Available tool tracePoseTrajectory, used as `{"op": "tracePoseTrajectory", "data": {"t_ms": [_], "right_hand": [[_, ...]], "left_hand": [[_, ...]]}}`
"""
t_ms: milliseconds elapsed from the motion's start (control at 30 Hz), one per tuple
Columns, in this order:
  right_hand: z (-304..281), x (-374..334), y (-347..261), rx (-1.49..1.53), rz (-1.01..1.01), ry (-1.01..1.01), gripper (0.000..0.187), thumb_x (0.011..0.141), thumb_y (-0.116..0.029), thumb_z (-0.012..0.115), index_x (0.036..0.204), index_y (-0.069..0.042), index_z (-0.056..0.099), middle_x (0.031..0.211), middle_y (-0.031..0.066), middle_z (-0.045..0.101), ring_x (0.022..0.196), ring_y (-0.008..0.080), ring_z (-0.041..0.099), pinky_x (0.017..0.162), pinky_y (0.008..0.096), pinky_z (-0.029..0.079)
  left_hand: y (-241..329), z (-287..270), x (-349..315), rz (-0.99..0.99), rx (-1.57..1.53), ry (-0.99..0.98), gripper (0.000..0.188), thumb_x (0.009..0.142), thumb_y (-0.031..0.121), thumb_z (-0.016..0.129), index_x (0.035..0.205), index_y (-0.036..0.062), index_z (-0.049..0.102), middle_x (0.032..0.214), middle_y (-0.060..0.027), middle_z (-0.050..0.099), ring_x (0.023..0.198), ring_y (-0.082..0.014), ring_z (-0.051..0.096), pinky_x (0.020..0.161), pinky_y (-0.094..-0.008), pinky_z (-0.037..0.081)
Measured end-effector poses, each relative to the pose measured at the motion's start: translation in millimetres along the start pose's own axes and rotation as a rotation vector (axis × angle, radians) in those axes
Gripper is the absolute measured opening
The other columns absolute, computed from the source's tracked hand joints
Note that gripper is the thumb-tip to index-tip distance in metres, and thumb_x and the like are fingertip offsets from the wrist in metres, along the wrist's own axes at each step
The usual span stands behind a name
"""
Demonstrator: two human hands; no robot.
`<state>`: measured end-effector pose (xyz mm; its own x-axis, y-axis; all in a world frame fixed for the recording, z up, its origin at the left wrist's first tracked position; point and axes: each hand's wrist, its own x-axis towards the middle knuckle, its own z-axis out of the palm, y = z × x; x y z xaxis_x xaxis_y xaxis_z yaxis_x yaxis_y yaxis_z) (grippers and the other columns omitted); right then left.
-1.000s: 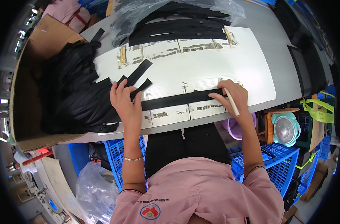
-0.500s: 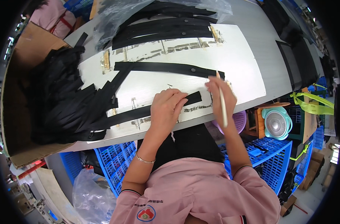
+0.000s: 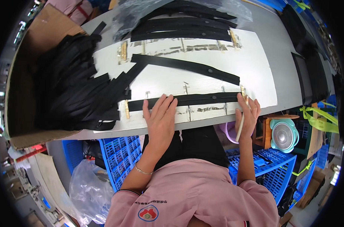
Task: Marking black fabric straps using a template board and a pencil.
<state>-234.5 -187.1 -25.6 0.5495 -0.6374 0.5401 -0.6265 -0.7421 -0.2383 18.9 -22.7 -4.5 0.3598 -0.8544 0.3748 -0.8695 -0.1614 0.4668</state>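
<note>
A black fabric strip (image 3: 194,99) with a small round dot lies straight along the near side of a white marked board (image 3: 251,64). My left hand (image 3: 161,115) rests flat over its left part, fingers spread. At the strip's right end my right hand (image 3: 248,115) touches the fabric with its fingertips, while a slim white pencil (image 3: 240,128) is held in that hand, slanting down toward me. Farther off, a second black strip (image 3: 187,66) with a similar dot lies slanted across the board. Several more dotted strips (image 3: 179,33) lie side by side at the board's far edge.
At the left, a cardboard box (image 3: 19,100) holds a heap of black strips (image 3: 70,83) spilling onto the board. Clear plastic (image 3: 240,13) covers part of the far pile. Blue crates (image 3: 121,155), a purple basket (image 3: 228,130) and a teal fan (image 3: 284,135) stand below the table.
My left hand has opened from a pinch and spread flat on the near strip. My right hand has come down from the far strip to the near strip's right end, where a dot now shows.
</note>
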Motion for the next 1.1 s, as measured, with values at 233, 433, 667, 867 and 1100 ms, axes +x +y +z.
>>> {"op": "tracePoseTrajectory", "data": {"t_ms": [233, 433, 667, 867, 1100], "right_hand": [[2.6, -0.6, -0.1, -0.015, -0.014, 0.022, 0.030, 0.095, -0.010, 0.067, 0.125, -0.008, 0.068, 0.130, 0.0027, 0.071, 0.122, 0.0231, 0.062, 0.117, 0.0494, 0.033], [-6.8, 14.0, -14.0, -0.060, 0.052, 0.005, 0.034, 0.094, -0.002, 0.065, 0.127, -0.007, 0.069, 0.124, 0.0102, 0.072, 0.119, 0.0266, 0.063, 0.117, 0.0498, 0.035], [-0.8, 58.7, -111.6, 0.832, 0.432, -0.113, 0.025, 0.106, -0.014, 0.053, 0.121, -0.001, 0.069, 0.099, 0.0084, 0.074, 0.095, 0.0136, 0.062, 0.089, 0.0311, 0.050], [46.9, 87.7, -183.1, 1.129, 0.410, -0.406, 0.020, 0.104, -0.015, 0.060, 0.105, 0.000, 0.072, 0.082, 0.0020, 0.067, 0.071, 0.0068, 0.057, 0.064, 0.0219, 0.045], [76.8, 84.6, -199.5, 1.040, 0.313, -0.450, 0.018, 0.104, -0.014, 0.061, 0.104, 0.001, 0.069, 0.081, 0.0014, 0.066, 0.075, 0.0057, 0.059, 0.067, 0.0199, 0.046]], "left_hand": [[-27.7, -31.4, -36.3, -0.185, 0.119, 0.009, 0.048, 0.095, 0.017, 0.069, 0.141, 0.0040, 0.060, 0.147, -0.0126, 0.058, 0.144, -0.0298, 0.046, 0.123, -0.0587, 0.004], [-36.7, -37.5, -43.7, -0.211, 0.139, 0.038, 0.059, 0.093, 0.027, 0.074, 0.143, 0.0026, 0.056, 0.149, -0.0119, 0.055, 0.147, -0.0344, 0.040, 0.121, -0.0625, 0.009], [-39.3, -35.3, -44.9, -0.224, 0.121, 0.061, 0.057, 0.093, 0.024, 0.072, 0.144, 0.0049, 0.056, 0.149, -0.0112, 0.054, 0.148, -0.0358, 0.038, 0.122, -0.0590, 0.011], [-39.1, -34.4, -44.5, -0.234, 0.108, 0.072, 0.058, 0.092, 0.026, 0.074, 0.143, 0.0052, 0.057, 0.149, -0.0108, 0.055, 0.148, -0.0353, 0.038, 0.122, -0.0593, 0.013], [-41.9, -32.3, -46.0, -0.215, 0.116, 0.112, 0.058, 0.089, 0.030, 0.075, 0.139, 0.0033, 0.060, 0.146, -0.0108, 0.057, 0.145, -0.0353, 0.042, 0.119, -0.0632, 0.017]]}}
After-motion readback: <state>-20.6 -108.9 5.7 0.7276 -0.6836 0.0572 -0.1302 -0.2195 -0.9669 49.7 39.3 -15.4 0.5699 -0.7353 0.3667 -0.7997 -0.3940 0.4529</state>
